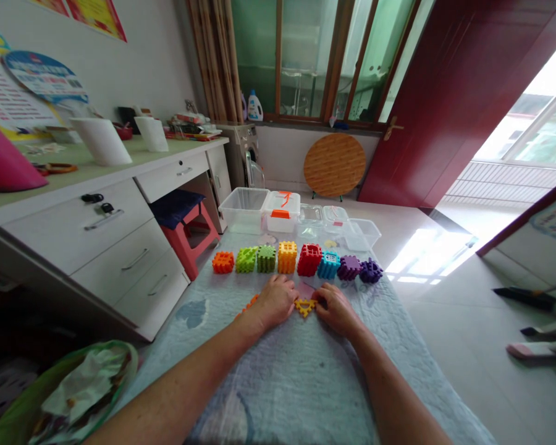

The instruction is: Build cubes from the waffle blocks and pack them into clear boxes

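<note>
My left hand [275, 301] and my right hand [334, 307] rest on a pale quilted cloth [296, 371], fingers curled toward each other. Between them lies a yellow toothed triangle piece [304, 306], pinched at its edges by both hands. A pink flat piece [306, 289] lies just behind it, and an orange toothed piece [249, 305] pokes out at my left wrist. Beyond the hands stands a row of plastic block cubes, from orange [223, 262] on the left through green, yellow [287, 256], red [309, 259] and blue to purple [370, 271] on the right.
Clear plastic boxes [243, 209], one with an orange latch [280, 214], stand behind the row. A white desk with drawers [106, 228] and a red stool [188, 238] are at left. A green bag [69, 389] sits low left. Tiled floor and an open doorway lie right.
</note>
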The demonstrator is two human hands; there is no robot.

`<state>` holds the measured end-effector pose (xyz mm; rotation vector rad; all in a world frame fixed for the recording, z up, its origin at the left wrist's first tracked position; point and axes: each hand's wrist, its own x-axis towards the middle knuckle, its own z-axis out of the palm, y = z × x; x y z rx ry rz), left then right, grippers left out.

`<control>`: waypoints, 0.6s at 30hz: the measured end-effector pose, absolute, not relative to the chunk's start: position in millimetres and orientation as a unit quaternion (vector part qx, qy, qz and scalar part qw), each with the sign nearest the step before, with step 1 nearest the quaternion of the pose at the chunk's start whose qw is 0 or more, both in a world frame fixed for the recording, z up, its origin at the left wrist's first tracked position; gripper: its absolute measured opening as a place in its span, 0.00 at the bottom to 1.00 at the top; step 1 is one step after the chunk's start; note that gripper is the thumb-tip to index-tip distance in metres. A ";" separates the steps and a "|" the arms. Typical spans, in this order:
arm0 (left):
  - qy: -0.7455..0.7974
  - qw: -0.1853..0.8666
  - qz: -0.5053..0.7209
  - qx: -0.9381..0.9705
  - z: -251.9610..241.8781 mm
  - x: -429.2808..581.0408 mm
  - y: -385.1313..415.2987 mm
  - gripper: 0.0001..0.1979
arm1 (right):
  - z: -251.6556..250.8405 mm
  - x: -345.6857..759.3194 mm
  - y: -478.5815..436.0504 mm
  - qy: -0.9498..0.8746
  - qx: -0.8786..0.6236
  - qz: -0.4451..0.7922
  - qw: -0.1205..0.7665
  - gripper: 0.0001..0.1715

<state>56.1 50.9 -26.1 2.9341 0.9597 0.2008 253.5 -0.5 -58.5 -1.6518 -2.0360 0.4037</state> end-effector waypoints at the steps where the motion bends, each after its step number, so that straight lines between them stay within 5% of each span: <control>1: 0.308 0.023 0.068 0.949 -25.2 56.9 50.5 0.07 | -57.9 253.6 -0.4 -0.746 -0.602 0.150 0.241 0.09; 18: 0.395 0.041 0.156 0.904 14.8 27.7 62.4 0.07 | -62.0 268.3 1.8 -0.691 -0.595 0.184 0.367 0.15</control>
